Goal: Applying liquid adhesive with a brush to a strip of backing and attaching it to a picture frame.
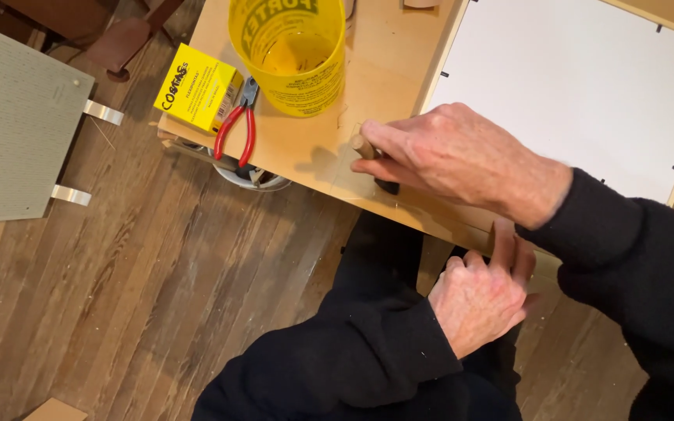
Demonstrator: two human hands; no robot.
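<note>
Right hand (462, 160): closed on a small wooden-handled tool (365, 146), pressed on the bench (306, 148).
Left hand (481, 292): at bench edge, fingers up.
Near: yellow bucket (290, 54), yellow box (196, 87), red pliers (237, 125), white framed board (579, 86).

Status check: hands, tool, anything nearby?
Right hand grips small wooden-handled tool on pale wooden frame. Left hand touches its near edge. Red-handled pliers lie apart.

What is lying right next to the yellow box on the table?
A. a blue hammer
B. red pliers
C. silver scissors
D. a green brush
B: the red pliers lie on the wooden table between the yellow box and the yellow tub.
</note>
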